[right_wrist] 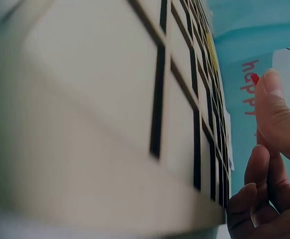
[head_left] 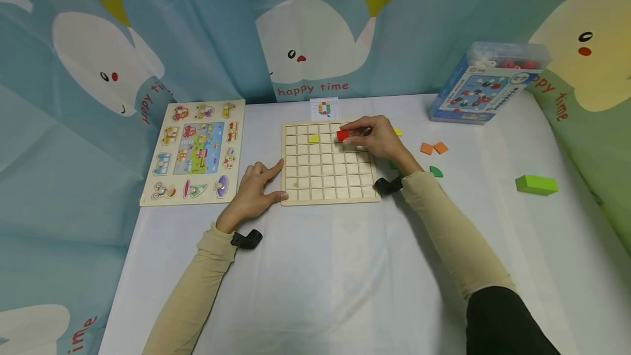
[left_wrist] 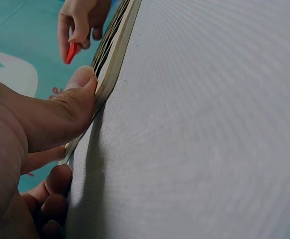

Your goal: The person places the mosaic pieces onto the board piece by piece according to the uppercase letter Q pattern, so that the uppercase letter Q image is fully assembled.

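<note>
Head view shows a small red square piece [head_left: 342, 135] over the upper right part of a flat, pale wooden board with a square grid [head_left: 331, 197]. The right hand [head_left: 374, 137] pinches the red piece with its thumb and finger nearly closed together, and the right wrist view shows only a bit of red by the thumb tip. The left hand [head_left: 253, 193] has its thumb and pointing finger spread wide, both touching the left side of the board, and its other fingers are bent; it has hold of no loose piece. A yellow square piece [head_left: 314, 138] lies on the grid, left of the red one. Just behind the board is a white paper card with a little coloured picture [head_left: 325, 108]. To the right are two orange square pieces [head_left: 434, 148], near a green rounded piece [head_left: 436, 171]. Farther right sits a long light green block [head_left: 537, 184]. Behind these stands a blue box with a clear top [head_left: 485, 86]. Left of the grid lies a wooden picture puzzle [head_left: 167, 197]. Everything is on a white cloth [head_left: 325, 278].
</note>
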